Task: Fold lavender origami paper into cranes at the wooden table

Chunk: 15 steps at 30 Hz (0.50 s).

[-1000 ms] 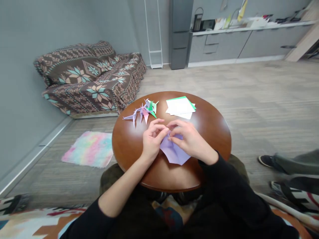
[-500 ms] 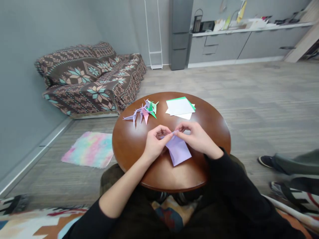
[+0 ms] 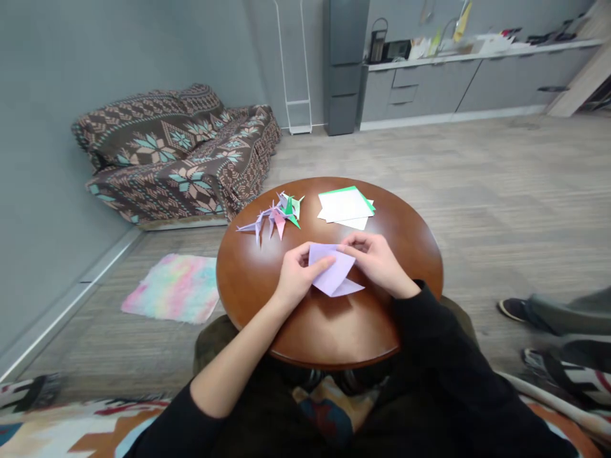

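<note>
You're mid-fold on the lilac paper.
Left hand and right hand pinch it; finished cranes lie beyond, spare sheets unfolded.

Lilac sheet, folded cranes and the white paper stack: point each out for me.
lilac sheet [image 3: 331,272], head view, middle of the folded paper between both hands.
folded cranes [image 3: 277,216], head view, centre of the cluster.
white paper stack [image 3: 344,205], head view, top white sheet.
</note>
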{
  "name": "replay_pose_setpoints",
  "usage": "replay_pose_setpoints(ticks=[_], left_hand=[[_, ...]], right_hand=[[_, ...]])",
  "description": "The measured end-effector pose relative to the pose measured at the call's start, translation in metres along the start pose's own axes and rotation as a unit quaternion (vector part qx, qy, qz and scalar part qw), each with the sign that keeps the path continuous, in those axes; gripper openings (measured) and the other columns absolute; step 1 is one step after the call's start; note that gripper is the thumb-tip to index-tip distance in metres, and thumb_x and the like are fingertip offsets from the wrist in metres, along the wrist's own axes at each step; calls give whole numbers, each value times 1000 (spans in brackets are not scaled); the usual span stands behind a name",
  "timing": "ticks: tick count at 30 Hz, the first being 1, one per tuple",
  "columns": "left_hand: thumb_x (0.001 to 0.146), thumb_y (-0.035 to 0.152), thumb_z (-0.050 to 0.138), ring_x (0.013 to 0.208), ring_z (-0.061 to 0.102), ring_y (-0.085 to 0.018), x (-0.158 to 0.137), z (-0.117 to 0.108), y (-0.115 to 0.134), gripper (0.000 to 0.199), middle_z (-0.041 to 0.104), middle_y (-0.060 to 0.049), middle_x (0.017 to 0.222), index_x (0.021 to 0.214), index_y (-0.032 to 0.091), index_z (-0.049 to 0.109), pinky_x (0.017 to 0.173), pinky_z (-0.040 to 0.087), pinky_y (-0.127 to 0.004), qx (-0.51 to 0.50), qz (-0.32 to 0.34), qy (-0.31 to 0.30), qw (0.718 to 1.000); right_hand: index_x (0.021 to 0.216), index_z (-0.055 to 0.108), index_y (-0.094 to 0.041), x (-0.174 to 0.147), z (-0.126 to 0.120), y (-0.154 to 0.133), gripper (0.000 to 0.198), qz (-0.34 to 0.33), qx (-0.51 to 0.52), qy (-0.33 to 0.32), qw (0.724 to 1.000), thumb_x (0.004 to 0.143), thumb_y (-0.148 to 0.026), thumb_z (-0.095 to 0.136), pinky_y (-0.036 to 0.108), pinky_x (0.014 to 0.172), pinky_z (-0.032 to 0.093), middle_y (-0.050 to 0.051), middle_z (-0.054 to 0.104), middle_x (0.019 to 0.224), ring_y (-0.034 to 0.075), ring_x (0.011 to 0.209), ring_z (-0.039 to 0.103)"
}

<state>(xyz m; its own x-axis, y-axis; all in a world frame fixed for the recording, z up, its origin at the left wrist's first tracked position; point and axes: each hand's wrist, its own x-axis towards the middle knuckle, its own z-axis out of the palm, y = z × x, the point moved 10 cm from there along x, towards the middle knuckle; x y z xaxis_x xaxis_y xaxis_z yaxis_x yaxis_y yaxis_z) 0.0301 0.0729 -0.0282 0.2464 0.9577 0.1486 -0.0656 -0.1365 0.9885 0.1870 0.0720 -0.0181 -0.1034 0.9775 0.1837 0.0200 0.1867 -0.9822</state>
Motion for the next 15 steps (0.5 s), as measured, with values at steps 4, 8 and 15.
replay_pose_setpoints(ticks=[4,8,15], left_hand=[[78,39,81,61,61,-15,1,-10,3,26,71,-1,72,84,16,71,60,48,-26,24,21,46,998],[80,32,76,66,63,-15,-1,-10,11,17,72,-2,77,85,17,72,63,49,-26,73,59,51,994],[79,31,79,72,64,-16,-4,-9,20,18,73,-2,83,89,17,72,67,51,-26,119,93,61,987]], right_hand=[[79,69,-17,0,5,4,25,-4,-8,-21,1000,81,-40,76,30,66,51,1,68,72,16,66,62],[79,69,-17,-2,9,4,21,-7,-15,-25,1000,82,-38,75,30,66,51,1,68,72,16,65,61],[78,70,-17,-4,14,2,22,-11,-9,-25,1000,81,-38,76,29,65,48,1,68,72,16,67,60]])
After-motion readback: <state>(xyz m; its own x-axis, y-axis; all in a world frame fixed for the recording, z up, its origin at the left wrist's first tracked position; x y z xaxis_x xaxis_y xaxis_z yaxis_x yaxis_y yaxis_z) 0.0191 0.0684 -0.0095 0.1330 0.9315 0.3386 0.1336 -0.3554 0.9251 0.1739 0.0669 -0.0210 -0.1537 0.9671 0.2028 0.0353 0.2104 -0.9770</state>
